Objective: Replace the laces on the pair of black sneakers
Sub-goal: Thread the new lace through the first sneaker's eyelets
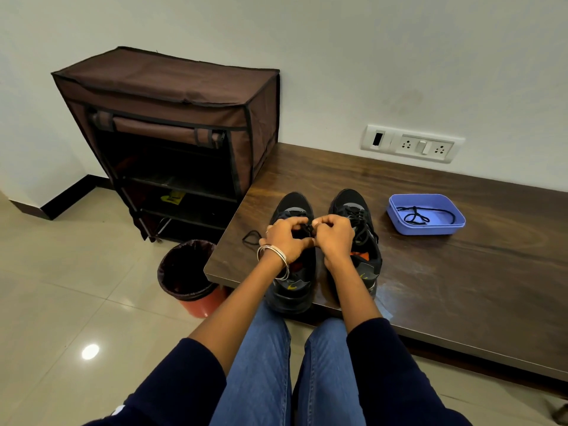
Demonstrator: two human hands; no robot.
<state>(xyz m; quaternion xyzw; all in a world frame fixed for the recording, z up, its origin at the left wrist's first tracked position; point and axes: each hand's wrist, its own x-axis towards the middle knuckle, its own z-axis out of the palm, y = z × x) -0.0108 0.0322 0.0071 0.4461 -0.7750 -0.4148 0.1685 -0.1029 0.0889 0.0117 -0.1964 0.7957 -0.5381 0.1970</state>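
Two black sneakers stand side by side at the near left end of the wooden bench (pixel 430 272), toes pointing away from me. My left hand (pixel 284 238) and right hand (pixel 333 233) meet over the throat of the left sneaker (pixel 292 281), fingers curled and apparently pinching its black lace (pixel 302 230); the exact grip is hidden. A loose lace end (pixel 251 236) trails onto the bench to the left. The right sneaker (pixel 358 241) looks laced. A spare lace (pixel 413 215) lies in the blue tray (pixel 427 230), farther right. I judge the step to be working the left sneaker's lace at its eyelets; next, a steady pinch near the tip.
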